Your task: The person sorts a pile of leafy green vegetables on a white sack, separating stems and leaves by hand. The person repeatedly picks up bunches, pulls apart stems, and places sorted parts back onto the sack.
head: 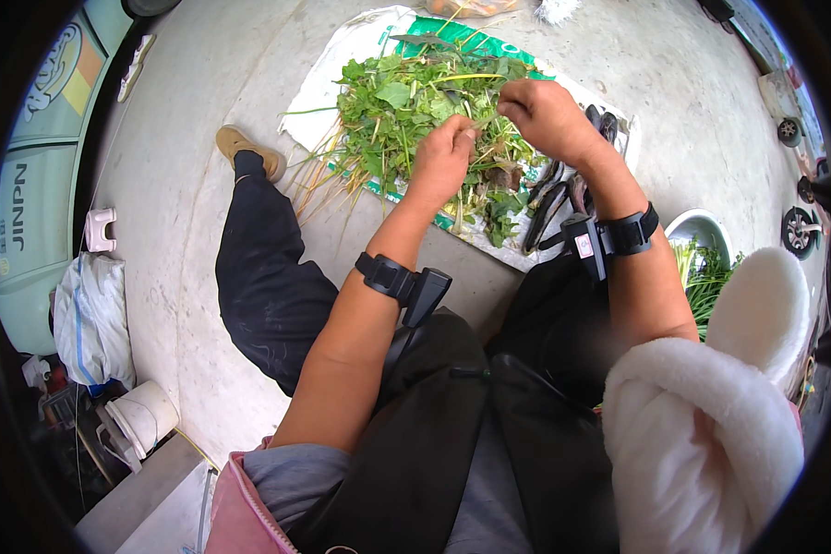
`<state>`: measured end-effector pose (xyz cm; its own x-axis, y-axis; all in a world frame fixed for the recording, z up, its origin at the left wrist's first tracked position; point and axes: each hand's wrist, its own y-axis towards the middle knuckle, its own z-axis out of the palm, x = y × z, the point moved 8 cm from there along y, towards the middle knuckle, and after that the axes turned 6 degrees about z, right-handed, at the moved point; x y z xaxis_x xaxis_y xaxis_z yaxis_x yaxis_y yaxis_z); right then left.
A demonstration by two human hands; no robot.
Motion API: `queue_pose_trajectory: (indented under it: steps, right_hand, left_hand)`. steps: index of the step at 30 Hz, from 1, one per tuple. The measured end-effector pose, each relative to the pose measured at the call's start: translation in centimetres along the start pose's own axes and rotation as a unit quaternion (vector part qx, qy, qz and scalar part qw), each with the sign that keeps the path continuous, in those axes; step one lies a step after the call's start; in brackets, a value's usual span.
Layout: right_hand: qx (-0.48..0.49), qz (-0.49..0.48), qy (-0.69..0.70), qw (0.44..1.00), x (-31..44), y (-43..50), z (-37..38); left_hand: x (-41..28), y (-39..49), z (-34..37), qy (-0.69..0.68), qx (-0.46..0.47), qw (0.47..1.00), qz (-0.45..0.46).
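Observation:
A thin pale green stem (485,122) stretches between my two hands. My left hand (444,158) has its fingers closed on one end, over the heap of leafy greens (395,97). Bent at the wrist, my right hand (548,119) pinches the other end at the heap's right side. Under the heap lies a white and green woven plastic sack (346,43), spread flat on the concrete floor. Several long dark eggplants (548,215) rest on the sack below and beside my right hand. Straw-like stalks (325,183) stick out at the heap's lower left.
A metal basin (701,225) with green vegetables (710,284) stands to the right. A filled bag (472,7) is at the top. My outstretched leg ends in a tan shoe (249,151). A pink stool (101,230), a white sack (93,318) and a bucket (142,419) are at left.

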<state>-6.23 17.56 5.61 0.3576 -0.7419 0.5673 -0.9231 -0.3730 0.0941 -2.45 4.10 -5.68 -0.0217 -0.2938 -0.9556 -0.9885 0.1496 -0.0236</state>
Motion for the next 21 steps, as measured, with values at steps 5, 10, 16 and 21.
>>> queue_pose_trajectory:
  steps: [5,10,16,21]
  right_hand:
    - [-0.133,-0.106,0.033,0.985,2.6,-1.3,-2.4]
    - [0.047,0.060,0.021,0.997,-1.1,-0.3,1.1]
    - [0.085,0.049,0.009,0.995,-0.1,-0.7,5.8]
    - [0.057,0.061,0.064,0.994,0.2,-0.6,5.4]
  left_hand:
    - [3.3,0.4,-3.2,0.037,-0.107,0.990,-0.083]
    - [1.1,-0.8,-2.9,0.032,-0.092,0.995,0.022]
    - [-5.1,-1.4,-2.5,0.101,-0.122,0.975,0.156]
    - [-6.2,-1.7,-3.0,0.081,-0.140,0.976,0.147]
